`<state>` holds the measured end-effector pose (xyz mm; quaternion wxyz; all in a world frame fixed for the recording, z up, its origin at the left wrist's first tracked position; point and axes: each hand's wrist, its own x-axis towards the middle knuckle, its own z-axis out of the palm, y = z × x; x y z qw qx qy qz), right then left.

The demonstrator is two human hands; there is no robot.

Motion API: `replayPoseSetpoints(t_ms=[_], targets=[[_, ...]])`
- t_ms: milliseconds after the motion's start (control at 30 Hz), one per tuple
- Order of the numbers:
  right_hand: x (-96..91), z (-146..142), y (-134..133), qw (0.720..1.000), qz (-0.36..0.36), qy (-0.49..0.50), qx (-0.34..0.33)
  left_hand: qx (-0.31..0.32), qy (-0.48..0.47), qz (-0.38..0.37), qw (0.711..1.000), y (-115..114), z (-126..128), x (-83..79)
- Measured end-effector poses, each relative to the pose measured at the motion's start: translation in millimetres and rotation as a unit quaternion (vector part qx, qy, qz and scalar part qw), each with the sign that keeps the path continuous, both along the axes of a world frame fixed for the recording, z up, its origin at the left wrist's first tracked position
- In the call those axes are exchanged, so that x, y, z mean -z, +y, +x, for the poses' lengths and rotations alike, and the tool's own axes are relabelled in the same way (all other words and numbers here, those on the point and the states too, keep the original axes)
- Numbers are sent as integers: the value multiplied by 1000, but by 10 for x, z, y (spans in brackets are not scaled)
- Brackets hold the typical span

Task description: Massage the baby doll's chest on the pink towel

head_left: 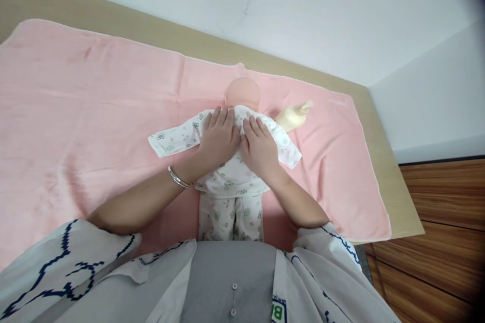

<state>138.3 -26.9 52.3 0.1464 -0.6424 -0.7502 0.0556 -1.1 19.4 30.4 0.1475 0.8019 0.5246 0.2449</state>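
A baby doll lies on the pink blanket, its bare round head pointing away from me. It wears a white printed long-sleeved top and matching trousers, with the sleeves spread to both sides. My left hand rests flat on the left side of the doll's upper body, fingers stretched toward the head. On the right side my right hand lies flat in the same way, the two thumbs close together. Neither hand grips anything. The doll's face does not show.
The pink blanket covers most of the wooden table. A cream pump bottle lies on its side by the doll's right-hand sleeve. Behind the table stands a white wall; brown wood panels are at the right.
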Motion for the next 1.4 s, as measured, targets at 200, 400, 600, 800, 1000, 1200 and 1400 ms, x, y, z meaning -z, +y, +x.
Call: replayPoseSetpoints(t_ms=[200,400,600,800,1000,1200,1400], targets=[[72,240,315,998,-25,50,32,24,24,43,999,-253,44,7],[53,34,32,1000,-30,-2,5,23,-3,6,1000,1,-70,34],[-2,-16,-45,1000,-6,-6,-14,19,7,-10,1000,18,-104,-1],[27,224,303,999,-34,31,-2,23,34,31,999,-190,-10,-37],[-63,-12,-54,999,-32,-16,-6,25,29,-23,999,80,-109,-57],[-112,84,-31,999,-35,-3,-27,-3,44,8,999,-22,-60,-57],[64,210,292,999,-26,34,-16,14,44,28,999,-153,-2,-54]])
